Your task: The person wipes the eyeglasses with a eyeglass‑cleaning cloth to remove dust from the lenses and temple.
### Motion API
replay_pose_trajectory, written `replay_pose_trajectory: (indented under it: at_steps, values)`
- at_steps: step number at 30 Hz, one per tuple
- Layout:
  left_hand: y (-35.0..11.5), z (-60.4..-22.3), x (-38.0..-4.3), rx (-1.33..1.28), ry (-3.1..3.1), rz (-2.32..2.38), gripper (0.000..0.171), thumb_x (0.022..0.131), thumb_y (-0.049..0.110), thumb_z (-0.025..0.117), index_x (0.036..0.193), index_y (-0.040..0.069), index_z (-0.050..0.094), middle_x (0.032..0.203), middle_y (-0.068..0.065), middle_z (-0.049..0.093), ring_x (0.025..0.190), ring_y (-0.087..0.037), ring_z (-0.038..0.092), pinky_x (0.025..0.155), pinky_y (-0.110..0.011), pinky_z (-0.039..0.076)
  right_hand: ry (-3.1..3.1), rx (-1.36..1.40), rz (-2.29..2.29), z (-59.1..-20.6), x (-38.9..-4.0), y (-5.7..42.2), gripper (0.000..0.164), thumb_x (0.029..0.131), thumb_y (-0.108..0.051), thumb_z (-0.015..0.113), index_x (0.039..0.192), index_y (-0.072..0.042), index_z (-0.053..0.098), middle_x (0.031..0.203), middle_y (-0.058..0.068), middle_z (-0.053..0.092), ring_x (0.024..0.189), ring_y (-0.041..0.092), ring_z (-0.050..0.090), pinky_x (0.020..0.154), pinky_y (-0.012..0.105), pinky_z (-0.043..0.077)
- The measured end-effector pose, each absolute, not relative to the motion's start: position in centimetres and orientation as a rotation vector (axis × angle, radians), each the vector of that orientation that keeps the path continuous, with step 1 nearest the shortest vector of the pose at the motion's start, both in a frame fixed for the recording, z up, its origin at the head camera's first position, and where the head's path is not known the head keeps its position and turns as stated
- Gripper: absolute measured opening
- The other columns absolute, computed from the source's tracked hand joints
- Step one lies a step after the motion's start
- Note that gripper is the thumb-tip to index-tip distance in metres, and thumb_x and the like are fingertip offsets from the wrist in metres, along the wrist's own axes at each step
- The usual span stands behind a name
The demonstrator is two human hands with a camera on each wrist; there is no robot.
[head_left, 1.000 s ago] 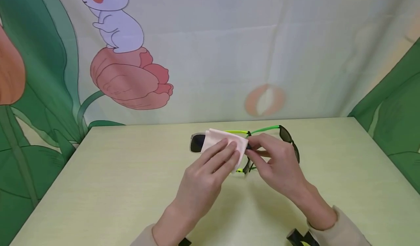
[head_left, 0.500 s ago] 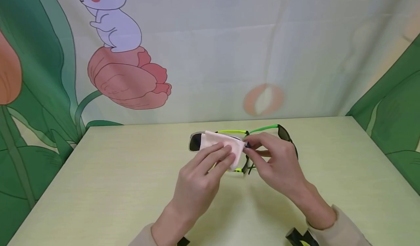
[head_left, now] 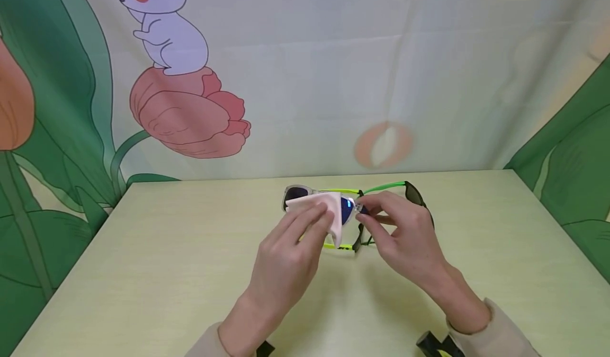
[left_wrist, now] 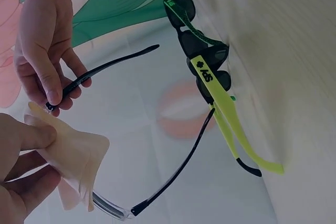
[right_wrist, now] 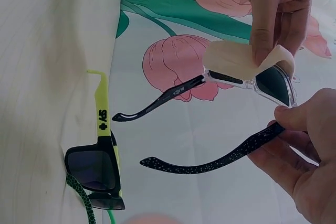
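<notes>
My left hand (head_left: 288, 261) pinches the pale pink cloth (left_wrist: 79, 150) over the clear-framed sunglasses (right_wrist: 274, 85), between my 2 hands and above the table (head_left: 167, 267); my right hand (head_left: 410, 235), thumb against fingers, pinches 1 temple (right_wrist: 210, 167) near its hinge. Only the right wrist view shows that temple's white speckles; both wrist views show lettering on the yellow sunglasses (left_wrist: 226, 106), unreadable from my head.

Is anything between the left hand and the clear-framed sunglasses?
Yes: a pale cloth, which the left hand holds against the sunglasses, partly covering them. Nothing visible stands between the right hand and the temple it grips.
</notes>
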State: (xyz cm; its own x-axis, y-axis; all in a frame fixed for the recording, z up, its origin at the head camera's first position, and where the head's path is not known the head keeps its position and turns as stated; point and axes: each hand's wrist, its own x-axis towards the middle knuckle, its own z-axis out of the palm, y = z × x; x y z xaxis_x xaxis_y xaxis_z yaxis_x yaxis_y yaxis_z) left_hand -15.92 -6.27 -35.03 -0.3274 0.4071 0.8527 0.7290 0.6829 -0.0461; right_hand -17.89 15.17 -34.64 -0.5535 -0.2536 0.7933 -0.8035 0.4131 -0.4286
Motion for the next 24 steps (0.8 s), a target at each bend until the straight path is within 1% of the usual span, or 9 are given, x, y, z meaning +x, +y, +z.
replay_pose_trajectory:
  at_steps: [5, 9, 16, 24]
  values:
    - [-6.27, -35.20, -15.96, -0.906, -2.009, -0.426, 0.041, 0.080, -0.010, 0.082, 0.119, -0.001, 0.073, 0.122, -0.015, 0.070, 0.118, -0.028, 0.066, 0.103, -0.033, 0.049, -2.029, 0.919, 1.067, -34.67, -17.93, 15.19, 0.033, 0.077, 0.018, 0.080, 0.103, -0.001, 0.072, 0.097, 0.004, 0.073, 0.080, 0.015, 0.071, 0.071, 0.022, 0.060]
    - [-6.26, -35.19, -15.94, -0.927, -2.025, -0.366, 0.047, 0.077, -0.011, 0.083, 0.121, 0.000, 0.072, 0.125, -0.015, 0.068, 0.122, -0.029, 0.064, 0.104, -0.033, 0.048, -2.028, 0.934, 1.049, -34.70, -17.93, 15.20, 0.034, 0.077, 0.018, 0.080, 0.103, -0.001, 0.072, 0.096, 0.004, 0.073, 0.080, 0.015, 0.071, 0.072, 0.022, 0.060]
    - [-6.31, -35.20, -16.00, -0.976, -2.024, -0.352, 0.045, 0.079, -0.013, 0.080, 0.122, 0.000, 0.072, 0.127, -0.015, 0.067, 0.126, -0.030, 0.060, 0.110, -0.030, 0.042, -2.035, 0.935, 1.052, -34.74, -17.89, 15.26, 0.034, 0.077, 0.016, 0.081, 0.105, -0.002, 0.072, 0.097, 0.004, 0.073, 0.082, 0.015, 0.071, 0.073, 0.022, 0.060]
    - [-6.31, -35.29, -16.24, -1.052, -1.950, -0.353, 0.048, 0.077, -0.016, 0.079, 0.121, 0.000, 0.072, 0.128, -0.015, 0.067, 0.125, -0.029, 0.061, 0.108, -0.032, 0.045, -2.011, 0.956, 1.084, -34.75, -17.94, 15.24, 0.035, 0.077, 0.016, 0.082, 0.104, -0.004, 0.073, 0.097, 0.003, 0.073, 0.081, 0.016, 0.070, 0.072, 0.023, 0.060]
